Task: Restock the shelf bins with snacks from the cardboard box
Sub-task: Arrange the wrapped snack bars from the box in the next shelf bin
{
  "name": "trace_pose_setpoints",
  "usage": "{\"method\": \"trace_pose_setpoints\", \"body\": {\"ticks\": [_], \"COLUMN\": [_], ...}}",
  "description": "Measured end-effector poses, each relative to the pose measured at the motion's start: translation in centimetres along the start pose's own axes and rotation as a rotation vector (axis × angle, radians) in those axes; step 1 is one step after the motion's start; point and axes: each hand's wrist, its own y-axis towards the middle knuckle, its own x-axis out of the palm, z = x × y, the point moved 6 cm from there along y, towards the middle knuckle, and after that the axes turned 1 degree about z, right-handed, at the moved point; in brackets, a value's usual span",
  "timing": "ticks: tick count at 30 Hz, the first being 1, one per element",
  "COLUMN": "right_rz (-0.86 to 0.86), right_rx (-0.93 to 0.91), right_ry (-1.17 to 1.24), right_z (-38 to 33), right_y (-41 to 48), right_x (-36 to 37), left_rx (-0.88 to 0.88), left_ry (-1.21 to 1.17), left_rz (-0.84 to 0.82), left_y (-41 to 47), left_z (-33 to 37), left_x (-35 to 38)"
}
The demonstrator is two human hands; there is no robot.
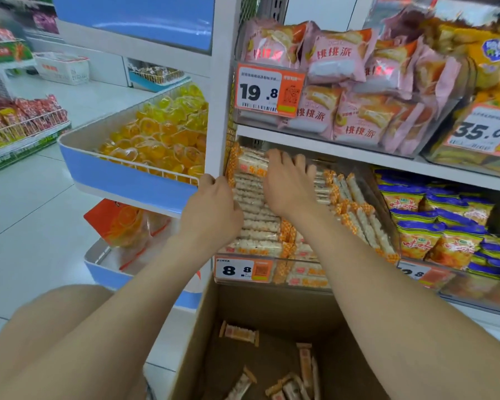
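My right hand (289,186) lay spread flat on the snack bars (257,223) filling the clear shelf bin (306,259). My left hand (214,209) curled at the stack's left end, its grip unclear to me. The cardboard box (272,307) below held a few loose bars (240,333).

The floor (32,209) is laid with pale glossy tiles. A white shelf post (218,111) is flanked on the left by blue-fronted trays (122,174)
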Motion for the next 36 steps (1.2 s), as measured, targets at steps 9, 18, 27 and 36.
{"method": "trace_pose_setpoints", "body": {"ticks": [9,18,27,36], "right_rz": [-0.136,-0.117,0.252,-0.461], "right_rx": [0.046,0.030,-0.014,-0.169], "right_ry": [0.204,0.167,0.380,0.484], "right_z": [0.7,0.9,0.8,2.9], "right_y": [3.7,3.0,-7.2,-22.9], "right_x": [4.7,3.1,-2.4,7.5], "left_rx": [0.033,0.091,0.240,0.563], "left_ry": [0.020,0.032,0.057,0.009], "left_rz": [0.017,0.068,0.328,-0.389], "left_y": [0.6,0.5,-2.5,-12.1], "left_z": [-0.3,-0.4,0.3,2.3], "left_x": [0.4,1.6,-1.1,6.0]}}
